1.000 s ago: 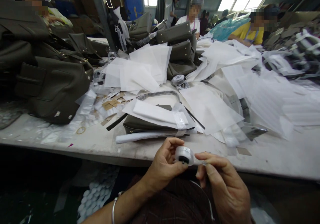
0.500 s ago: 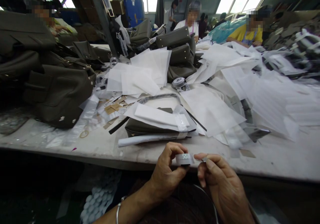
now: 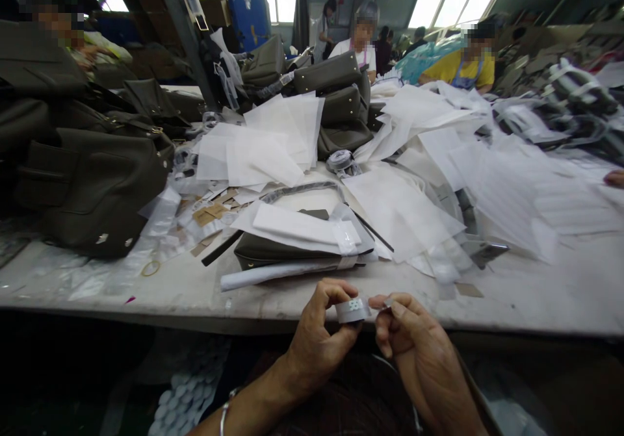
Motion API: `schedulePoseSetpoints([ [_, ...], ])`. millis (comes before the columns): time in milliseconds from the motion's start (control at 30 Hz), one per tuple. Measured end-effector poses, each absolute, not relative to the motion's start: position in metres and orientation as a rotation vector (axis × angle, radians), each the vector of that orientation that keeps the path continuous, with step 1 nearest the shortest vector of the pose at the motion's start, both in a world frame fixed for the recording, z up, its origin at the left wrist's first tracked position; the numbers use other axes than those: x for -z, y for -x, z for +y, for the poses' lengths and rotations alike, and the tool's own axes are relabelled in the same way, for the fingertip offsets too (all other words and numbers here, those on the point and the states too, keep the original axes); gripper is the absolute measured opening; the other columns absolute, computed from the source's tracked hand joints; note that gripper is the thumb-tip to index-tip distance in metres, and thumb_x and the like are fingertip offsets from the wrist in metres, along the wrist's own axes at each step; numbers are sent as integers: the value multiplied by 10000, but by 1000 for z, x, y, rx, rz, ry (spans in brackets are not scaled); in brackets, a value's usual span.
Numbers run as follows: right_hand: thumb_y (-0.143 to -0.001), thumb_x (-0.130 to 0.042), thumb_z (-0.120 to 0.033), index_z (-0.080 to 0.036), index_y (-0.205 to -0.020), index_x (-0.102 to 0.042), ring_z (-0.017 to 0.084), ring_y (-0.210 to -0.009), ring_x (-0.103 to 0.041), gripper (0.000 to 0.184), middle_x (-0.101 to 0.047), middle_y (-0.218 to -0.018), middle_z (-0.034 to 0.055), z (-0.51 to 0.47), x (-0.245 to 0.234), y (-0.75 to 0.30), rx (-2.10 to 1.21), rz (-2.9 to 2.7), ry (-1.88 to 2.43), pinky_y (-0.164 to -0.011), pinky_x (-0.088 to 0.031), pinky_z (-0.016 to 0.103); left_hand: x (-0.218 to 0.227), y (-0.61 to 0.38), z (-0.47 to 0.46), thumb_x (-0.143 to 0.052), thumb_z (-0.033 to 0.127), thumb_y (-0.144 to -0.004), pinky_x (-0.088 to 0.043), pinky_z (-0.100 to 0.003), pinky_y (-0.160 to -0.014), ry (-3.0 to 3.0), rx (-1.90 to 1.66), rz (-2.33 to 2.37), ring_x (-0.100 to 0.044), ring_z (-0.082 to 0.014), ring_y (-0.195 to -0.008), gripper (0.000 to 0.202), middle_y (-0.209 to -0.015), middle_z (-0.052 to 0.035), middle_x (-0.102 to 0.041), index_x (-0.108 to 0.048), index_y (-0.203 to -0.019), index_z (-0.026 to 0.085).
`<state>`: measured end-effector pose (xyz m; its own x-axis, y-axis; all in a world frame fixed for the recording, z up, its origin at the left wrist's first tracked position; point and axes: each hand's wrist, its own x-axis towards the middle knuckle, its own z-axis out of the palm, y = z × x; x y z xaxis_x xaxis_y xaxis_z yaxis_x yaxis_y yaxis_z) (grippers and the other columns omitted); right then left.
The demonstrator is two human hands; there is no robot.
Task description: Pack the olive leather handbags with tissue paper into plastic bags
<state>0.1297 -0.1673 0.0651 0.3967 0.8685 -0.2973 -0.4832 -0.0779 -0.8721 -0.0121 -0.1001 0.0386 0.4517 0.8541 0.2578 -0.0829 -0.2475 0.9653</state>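
Left hand (image 3: 319, 342) pinched a small grey tape roll (image 3: 351, 310) between thumb and fingertips, just over the near edge of the counter (image 3: 536, 296). Right hand (image 3: 414, 351) was closed on the loose strip end, right beside the roll. The band was narrow and glossy with a dotted print. A second ago its round face and dark core showed; now it sat edge-on. Behind it, a flat olive leather bag (image 3: 273, 251) lay under thin white tissue sheets (image 3: 263, 153).

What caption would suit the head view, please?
Left hand holds a small tape roll; right hand pinches its end.
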Motion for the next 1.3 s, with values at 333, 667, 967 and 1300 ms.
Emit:
schedulePoseSetpoints([
  [333, -784, -739, -400, -157, -776, -708, 131, -641, -553, 245, -663, -726, 34, -157, -67, -141, -1212, -432, 1205, -582, -473, 228, -43, 17, -98, -769, 415, -788, -476, -363, -906, -1084, -654, 461, -605, -263, -1113, 370, -1312, -139, -557, -491, -858, 181],
  [667, -774, -730, -402, -149, -788, -709, 129, -582, -527, 254, -625, -650, 17, -154, -67, -144, -1218, -419, 1216, -544, -446, 234, -39, 17, -97, -817, 342, -737, -480, -358, -887, -980, -606, 478, -644, -231, -1029, 470, -1145, -102, -647, -530, -1076, 187],
  [967, -778, -739, -364, -157, -762, -670, 113, -571, -519, 219, -695, -776, 39, -153, -55, -146, -1215, -274, 1156, -468, -414, 210, -37, 14, -96, -818, 309, -749, -511, -344, -829, -933, -565, 496, -652, -221, -968, 462, -1057, -98, -690, -605, -1131, 160],
  [1300, -743, -780, -384, -154, -748, -644, 111, -564, -556, 267, -719, -777, 47, -154, -55, -141, -1236, -279, 1199, -465, -453, 204, -44, 10, -99, -850, 265, -684, -557, -336, -764, -732, -613, 559, -689, -202, -845, 355, -1181, -142, -666, -610, -907, 129],
])
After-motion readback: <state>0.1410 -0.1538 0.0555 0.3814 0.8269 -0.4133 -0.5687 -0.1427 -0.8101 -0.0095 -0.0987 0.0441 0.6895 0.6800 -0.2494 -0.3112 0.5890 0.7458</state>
